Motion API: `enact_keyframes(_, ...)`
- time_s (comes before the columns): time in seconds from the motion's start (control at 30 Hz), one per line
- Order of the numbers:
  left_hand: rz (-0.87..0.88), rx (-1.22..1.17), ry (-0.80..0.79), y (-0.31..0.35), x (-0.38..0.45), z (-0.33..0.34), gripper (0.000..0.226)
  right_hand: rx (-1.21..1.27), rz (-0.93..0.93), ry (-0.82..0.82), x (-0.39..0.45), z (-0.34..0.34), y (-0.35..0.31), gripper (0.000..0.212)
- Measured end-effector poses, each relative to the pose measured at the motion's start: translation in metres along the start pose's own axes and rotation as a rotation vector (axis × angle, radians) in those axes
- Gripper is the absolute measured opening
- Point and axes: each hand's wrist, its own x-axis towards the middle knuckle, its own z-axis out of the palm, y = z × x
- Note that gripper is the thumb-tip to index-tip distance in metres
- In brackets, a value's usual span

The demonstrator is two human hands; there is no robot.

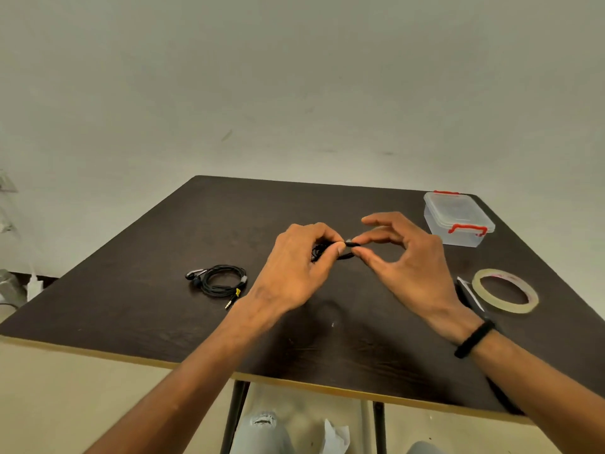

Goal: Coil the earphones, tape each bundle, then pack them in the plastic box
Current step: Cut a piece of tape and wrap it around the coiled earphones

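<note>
Earphones (330, 250), a black coiled bundle, sit pinched between my two hands above the middle of the dark worktop (163, 316). My left hand (294, 267) is closed around the coil, thumb pressing its near side. My right hand (406, 260) nips the bundle's right end between thumb and forefinger, its other fingers spread and lifted; a small pale bit shows at that pinch, too small to tell what it is. A second set of earphones (222, 281) lies coiled on the worktop to the left, its plug toward me. The tape roll (505, 291) lies flat to my right, near my wristband (473, 339). The closed plastic box (458, 221) with red clips stands at the far right corner.
</note>
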Motion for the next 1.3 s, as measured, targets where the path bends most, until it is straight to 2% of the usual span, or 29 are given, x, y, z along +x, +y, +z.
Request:
enact_keyframes(0.1, -0.018, -0.03, -0.051, 0.014, 0.001, -0.012, 0.03, -0.008, 0.005, -0.011, 0.005, -0.019, -0.014, 0.044)
enact_keyframes(0.2, 0.043, -0.021, -0.131, 0.029, 0.003, -0.021, 0.048, -0.025, -0.019, -0.039, 0.008, -0.036, -0.028, 0.045)
enact_keyframes(0.33, 0.082, -0.046, -0.126, 0.051, 0.008, -0.021, 0.03, -0.048, -0.026, -0.042, 0.008, -0.053, -0.042, 0.048)
enact_keyframes(0.5, -0.059, -0.21, -0.126, 0.065, 0.008, -0.016, 0.015, -0.005, 0.02, 0.02, 0.004, -0.067, -0.048, 0.044)
enact_keyframes(0.6, -0.129, -0.309, -0.178, 0.069, 0.005, -0.016, 0.011, 0.064, 0.061, 0.025, 0.002, -0.072, -0.05, 0.043)
enact_keyframes(0.87, -0.315, -0.572, -0.27, 0.075, 0.0, -0.017, 0.015, 0.336, 0.257, -0.071, -0.001, -0.081, -0.055, 0.042)
enact_keyframes(1.03, -0.399, -0.728, -0.289, 0.078, -0.002, -0.018, 0.021, 0.585, 0.393, -0.06, -0.007, -0.082, -0.055, 0.041)
enact_keyframes(1.13, -0.434, -0.769, -0.321, 0.077, -0.003, -0.016, 0.022, 0.589, 0.424, -0.038, -0.01, -0.081, -0.053, 0.041)
enact_keyframes(1.3, -0.471, -0.851, -0.429, 0.072, -0.005, -0.015, 0.025, 0.462, 0.421, -0.011, -0.014, -0.079, -0.05, 0.039)
